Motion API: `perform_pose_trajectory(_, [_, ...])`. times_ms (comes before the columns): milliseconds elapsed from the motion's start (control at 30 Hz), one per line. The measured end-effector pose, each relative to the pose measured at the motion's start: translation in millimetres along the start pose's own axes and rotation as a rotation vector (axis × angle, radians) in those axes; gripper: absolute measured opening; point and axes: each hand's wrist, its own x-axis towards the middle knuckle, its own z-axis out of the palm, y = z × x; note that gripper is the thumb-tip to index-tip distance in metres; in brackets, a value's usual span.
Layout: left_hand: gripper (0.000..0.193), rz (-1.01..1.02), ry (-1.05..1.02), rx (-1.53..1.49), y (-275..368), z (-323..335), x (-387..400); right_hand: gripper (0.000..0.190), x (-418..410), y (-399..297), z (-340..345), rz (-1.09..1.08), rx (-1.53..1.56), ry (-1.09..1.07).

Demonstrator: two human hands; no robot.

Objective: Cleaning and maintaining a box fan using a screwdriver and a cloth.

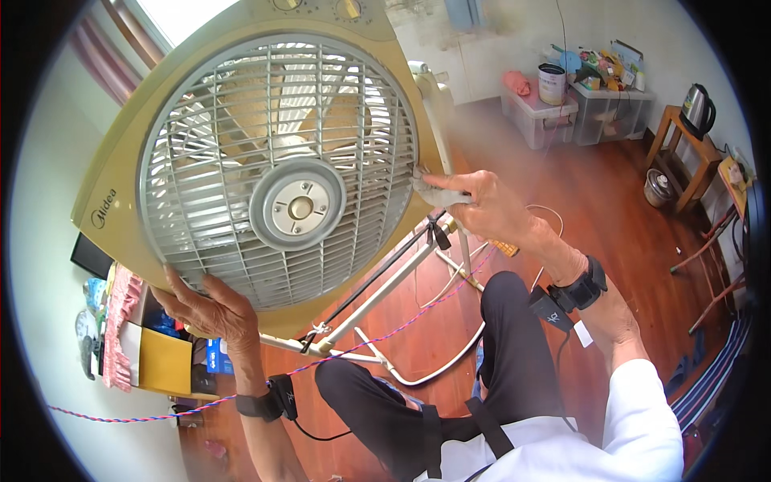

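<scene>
A Midea electric fan (409, 235) with a yellowish housing stands tilted before me. Behind its round front grille (211, 235) the blades show, and a silver hub cap (300, 208) sits at the centre. My left hand (214, 310) grips the housing's lower-left edge, fingers over the front and the thumb at the grille's rim. At the grille's right rim, my right hand (491, 205) pinches a greyish-white cloth (443, 196) with the index finger pointed along it. The cloth touches the rim.
A white tubular stand (385, 289) supports the fan above the wooden floor (608, 223). A twisted red-and-blue cord (361, 344) crosses before my knees. Lidded plastic bins (536, 120) stand against the far wall. An electric kettle (697, 111) rests on a wooden stool (689, 135) at right.
</scene>
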Motion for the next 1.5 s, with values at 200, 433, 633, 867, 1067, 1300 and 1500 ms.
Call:
perform_pose_trajectory(200, [0.051,-0.053,-0.018,-0.018,-1.2,-1.6,-0.8,0.045,1.8,-4.2,2.9,0.089,0.094,-0.076])
perform_pose_trajectory(433, [0.051,-0.034,0.008,-0.026,3.1,1.5,-0.1,0.051,1.4,17.7,16.1,-0.344,0.110,0.036])
perform_pose_trajectory(633, [0.051,-0.021,0.010,-0.027,3.3,-1.0,-0.1,0.062,-0.6,11.7,10.1,-0.190,-0.103,0.052])
perform_pose_trajectory(867, [0.055,-0.074,-0.074,0.010,4.5,-10.4,2.9,0.062,-2.9,2.9,14.9,-0.137,-0.214,-0.131])
perform_pose_trajectory(1067, [0.057,-0.108,-0.095,-0.094,7.9,-12.7,5.2,0.063,-24.6,4.1,56.6,-0.138,-0.061,-0.209])
perform_pose_trajectory(1300, [0.055,-0.038,-0.053,-0.001,2.4,-6.5,0.1,0.067,-29.8,0.2,42.7,-0.081,-0.042,-0.328])
perform_pose_trajectory(1500, [0.055,-0.016,-0.022,-0.001,-1.1,-3.6,-0.5,0.056,-45.2,-12.0,9.1,-0.094,0.067,-0.105])
